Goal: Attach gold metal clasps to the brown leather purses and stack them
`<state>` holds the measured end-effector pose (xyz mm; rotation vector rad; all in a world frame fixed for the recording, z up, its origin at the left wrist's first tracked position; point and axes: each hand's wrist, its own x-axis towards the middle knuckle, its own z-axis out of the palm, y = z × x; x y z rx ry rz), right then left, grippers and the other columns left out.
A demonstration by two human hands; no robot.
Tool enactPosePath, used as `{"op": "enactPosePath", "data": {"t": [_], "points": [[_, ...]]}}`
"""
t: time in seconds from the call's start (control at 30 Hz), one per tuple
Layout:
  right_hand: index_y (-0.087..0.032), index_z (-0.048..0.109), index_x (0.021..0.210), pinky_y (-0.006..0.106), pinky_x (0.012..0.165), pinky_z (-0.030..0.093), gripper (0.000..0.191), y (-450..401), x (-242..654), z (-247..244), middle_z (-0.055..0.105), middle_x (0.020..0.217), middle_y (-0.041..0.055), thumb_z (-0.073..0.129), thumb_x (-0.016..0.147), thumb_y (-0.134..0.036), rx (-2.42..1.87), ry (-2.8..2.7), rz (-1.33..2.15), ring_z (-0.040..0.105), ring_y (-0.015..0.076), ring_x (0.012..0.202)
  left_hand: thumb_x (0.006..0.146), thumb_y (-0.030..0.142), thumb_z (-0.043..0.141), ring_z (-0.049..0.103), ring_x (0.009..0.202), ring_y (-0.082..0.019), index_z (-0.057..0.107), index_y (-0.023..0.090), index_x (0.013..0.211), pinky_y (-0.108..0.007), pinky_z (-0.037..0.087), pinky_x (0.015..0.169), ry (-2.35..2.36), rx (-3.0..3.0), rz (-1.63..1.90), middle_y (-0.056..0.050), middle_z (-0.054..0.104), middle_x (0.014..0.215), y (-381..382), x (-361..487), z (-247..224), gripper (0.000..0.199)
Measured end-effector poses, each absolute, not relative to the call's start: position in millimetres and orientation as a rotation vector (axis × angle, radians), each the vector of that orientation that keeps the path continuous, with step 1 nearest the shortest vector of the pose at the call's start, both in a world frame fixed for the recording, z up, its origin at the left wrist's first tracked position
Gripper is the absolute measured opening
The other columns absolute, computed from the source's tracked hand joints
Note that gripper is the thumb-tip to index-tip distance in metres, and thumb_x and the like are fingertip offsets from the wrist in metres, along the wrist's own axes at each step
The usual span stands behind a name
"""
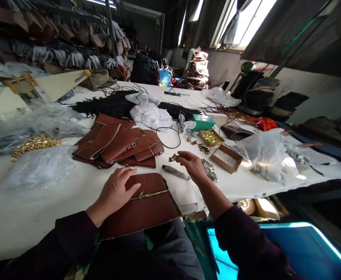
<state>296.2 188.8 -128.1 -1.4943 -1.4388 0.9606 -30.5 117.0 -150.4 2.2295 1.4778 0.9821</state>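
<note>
A brown leather panel with a brass zipper [147, 214] lies at the table's near edge, partly over my lap. My left hand [116, 190] rests on its upper left part, fingers stretched and thumb apart, gripping nothing. Between the thumb and fingers of my right hand [191, 165] is a small metal clasp [173, 158], held above the table; its far side is hidden by the fingertips. Just below that hand lies a grey, wrapped-looking rod tool [175, 172]. Flat silver metal pieces [209, 170] sit to the right of my right wrist.
Stacked brown leather pieces [120, 142] lie beyond the panel. An open cardboard box [225, 158], a box of brass parts [210, 137] and a green box [202, 121] stand right. Gold hardware [38, 146] is heaped left. Plastic bags [271, 155] and black cords [103, 105] surround these.
</note>
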Motion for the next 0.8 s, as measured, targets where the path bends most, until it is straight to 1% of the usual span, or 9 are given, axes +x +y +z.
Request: {"op": "enactPosePath", "data": {"t": [0.07, 0.13, 0.23, 0.33, 0.47, 0.6, 0.7, 0.8], "points": [[-0.017, 0.073, 0.12, 0.034, 0.084, 0.056, 0.042, 160, 273, -114, 0.08, 0.109, 0.0084, 0.079, 0.086, -0.041, -1.207, -1.288, 1.211, 0.074, 0.0196, 0.093, 0.095, 0.047, 0.069, 0.071, 0.105, -0.027, 0.07, 0.024, 0.132, -0.043, 0.059, 0.093, 1.394, 1.911, 1.052, -0.011, 0.072, 0.125, 106, -23, -131, 0.044], [-0.02, 0.075, 0.113, 0.034, 0.082, 0.055, 0.039, 131, 250, -99, 0.08, 0.102, 0.0054, 0.086, 0.082, -0.041, -0.97, -1.126, 1.437, 0.073, 0.0186, 0.086, 0.094, 0.051, 0.071, 0.073, 0.092, -0.023, 0.07, 0.023, 0.133, -0.037, 0.061, 0.079, 1.285, 1.603, 1.051, -0.01, 0.075, 0.117, 91, -13, -109, 0.048], [-0.022, 0.077, 0.103, 0.034, 0.08, 0.056, 0.035, 95, 221, -83, 0.079, 0.092, 0.0015, 0.093, 0.075, -0.037, -0.847, -0.942, 1.603, 0.071, 0.0167, 0.077, 0.088, 0.052, 0.079, 0.074, 0.088, -0.024, 0.071, 0.02, 0.134, -0.032, 0.062, 0.066, 1.15, 1.345, 1.048, -0.01, 0.077, 0.108, 65, 1, -83, 0.057], [-0.022, 0.078, 0.097, 0.033, 0.078, 0.056, 0.035, 70, 205, -75, 0.078, 0.089, 0.0009, 0.096, 0.071, -0.035, -0.813, -0.828, 1.646, 0.069, 0.0163, 0.074, 0.087, 0.051, 0.08, 0.074, 0.082, -0.022, 0.072, 0.018, 0.131, -0.028, 0.061, 0.057, 1.092, 1.266, 1.099, -0.01, 0.078, 0.105, 40, 9, -70, 0.056], [-0.02, 0.079, 0.097, 0.032, 0.074, 0.055, 0.035, 50, 196, -72, 0.077, 0.086, 0.001, 0.096, 0.07, -0.036, -0.764, -0.814, 1.712, 0.068, 0.0155, 0.072, 0.09, 0.048, 0.08, 0.072, 0.075, -0.018, 0.073, 0.019, 0.128, -0.024, 0.06, 0.054, 1.065, 1.214, 1.169, -0.009, 0.078, 0.105, 17, 11, -66, 0.048], [-0.02, 0.078, 0.096, 0.029, 0.072, 0.053, 0.037, 36, 194, -67, 0.076, 0.083, -0.0002, 0.097, 0.068, -0.035, -0.732, -0.791, 1.735, 0.066, 0.0136, 0.068, 0.09, 0.045, 0.081, 0.071, 0.069, -0.015, 0.074, 0.018, 0.125, -0.021, 0.058, 0.052, 1.059, 1.189, 1.203, -0.008, 0.078, 0.099, 7, 10, -61, 0.045], [-0.02, 0.077, 0.096, 0.03, 0.073, 0.053, 0.036, 28, 193, -62, 0.075, 0.084, -0.0001, 0.096, 0.069, -0.035, -0.724, -0.8, 1.721, 0.065, 0.0137, 0.07, 0.088, 0.044, 0.083, 0.071, 0.07, -0.015, 0.075, 0.019, 0.124, -0.021, 0.058, 0.052, 1.066, 1.22, 1.239, -0.007, 0.078, 0.097, 2, 10, -56, 0.045], [-0.02, 0.078, 0.096, 0.029, 0.073, 0.053, 0.036, 21, 191, -60, 0.075, 0.084, 0.0005, 0.096, 0.069, -0.035, -0.724, -0.818, 1.705, 0.066, 0.0141, 0.072, 0.088, 0.046, 0.083, 0.073, 0.074, -0.017, 0.075, 0.018, 0.12, -0.024, 0.06, 0.055, 1.076, 1.3, 1.245, -0.007, 0.078, 0.096, -1, 8, -52, 0.044]]}}
